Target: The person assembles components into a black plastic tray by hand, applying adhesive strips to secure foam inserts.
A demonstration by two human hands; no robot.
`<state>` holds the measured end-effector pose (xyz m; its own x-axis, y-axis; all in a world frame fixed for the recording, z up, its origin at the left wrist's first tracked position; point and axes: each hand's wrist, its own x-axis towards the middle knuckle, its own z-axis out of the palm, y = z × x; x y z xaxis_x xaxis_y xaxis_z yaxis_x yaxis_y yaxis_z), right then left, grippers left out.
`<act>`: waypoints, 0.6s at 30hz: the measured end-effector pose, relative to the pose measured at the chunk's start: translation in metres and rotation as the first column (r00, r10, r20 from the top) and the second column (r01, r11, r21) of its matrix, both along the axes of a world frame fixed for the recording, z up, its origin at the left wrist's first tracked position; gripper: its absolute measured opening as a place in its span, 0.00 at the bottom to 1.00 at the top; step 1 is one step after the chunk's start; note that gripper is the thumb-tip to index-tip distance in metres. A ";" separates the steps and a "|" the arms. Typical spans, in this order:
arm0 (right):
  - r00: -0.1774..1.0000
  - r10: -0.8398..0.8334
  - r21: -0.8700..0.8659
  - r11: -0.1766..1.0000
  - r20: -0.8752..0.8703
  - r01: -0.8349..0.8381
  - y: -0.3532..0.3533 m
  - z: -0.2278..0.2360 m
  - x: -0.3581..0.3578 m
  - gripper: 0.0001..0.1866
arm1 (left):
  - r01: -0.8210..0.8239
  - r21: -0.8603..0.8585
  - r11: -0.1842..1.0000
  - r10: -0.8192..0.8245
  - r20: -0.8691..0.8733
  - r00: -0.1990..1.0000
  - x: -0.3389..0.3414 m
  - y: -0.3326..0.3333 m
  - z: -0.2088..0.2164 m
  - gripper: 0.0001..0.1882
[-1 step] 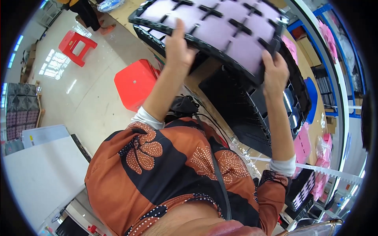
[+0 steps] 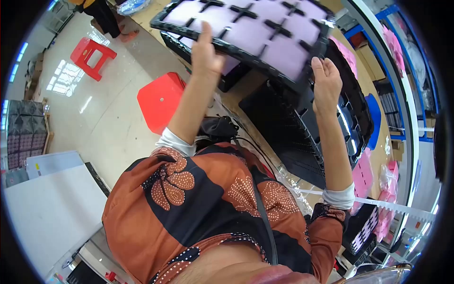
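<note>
A black tray-like panel (image 2: 268, 47) with pale lilac squares and black cross-shaped pieces between them is held up at the top of the view, slightly blurred. My left hand (image 2: 206, 59) is closed on its near edge, thumb on top and fingers hidden beneath. My right hand (image 2: 327, 85) is curled at its right edge, close to the near right corner. Under the raised panel, a black open case (image 2: 283, 128) with a notched rim lies on the table. Another black tray-like part (image 2: 354, 113) with clear, shiny openings sits to its right.
The tan table (image 2: 231, 102) runs beneath these parts. A red stool (image 2: 160, 102) is close on my left, a second red stool (image 2: 93, 57) farther off. Pink sheets (image 2: 363, 175) and a blue object (image 2: 373, 120) lie along the right side. A person's legs (image 2: 106, 19) show far left.
The panel has shifted slightly left, and my left hand has moved left with it. My right hand has moved a little left, its thumb now beside the panel's edge.
</note>
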<state>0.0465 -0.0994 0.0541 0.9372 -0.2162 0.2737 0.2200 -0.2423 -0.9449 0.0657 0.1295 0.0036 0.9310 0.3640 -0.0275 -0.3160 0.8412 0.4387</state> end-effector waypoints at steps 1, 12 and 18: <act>0.998 0.060 -0.006 0.998 0.014 -0.060 0.004 0.002 0.001 0.22 | -0.016 -0.007 1.000 0.016 0.015 1.000 0.017 0.027 -0.017 0.23; 0.992 0.097 -0.292 0.949 -0.081 -0.117 -0.058 -0.025 -0.075 0.20 | -0.072 0.100 0.992 0.090 -0.186 0.978 0.108 0.148 -0.175 0.33; 0.999 0.024 -0.319 0.947 -0.029 -0.032 -0.075 -0.029 -0.091 0.17 | -0.272 0.427 0.862 0.450 -0.400 0.798 0.114 0.112 -0.171 0.42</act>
